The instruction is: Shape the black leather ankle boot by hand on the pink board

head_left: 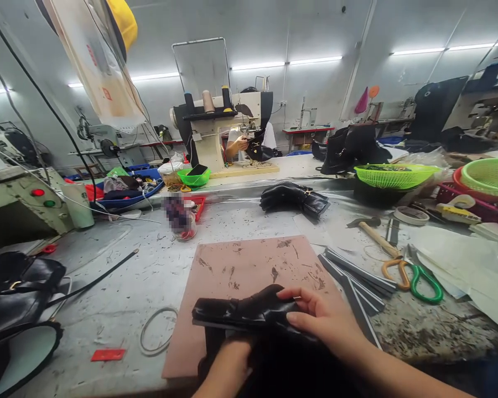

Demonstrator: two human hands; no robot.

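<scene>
At lower centre, the right hand (321, 318) grasps the black boot (249, 312) from above; the left hand (235, 354) is beneath, its hold unclear.

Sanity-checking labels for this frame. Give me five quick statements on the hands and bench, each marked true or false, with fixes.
1. The right hand has its thumb and fingers on a black boot. True.
2. The left hand holds the hammer. False: it is at the black boot, partly hidden by it; the hammer lies on the bench.
3. The scissors have one orange and one green handle loop. True.
4. The small red piece lies on the pink board. False: it lies on the bench, left of the pink board.
5. Three thread cones stand at the sewing machine across the bench. True.
</scene>
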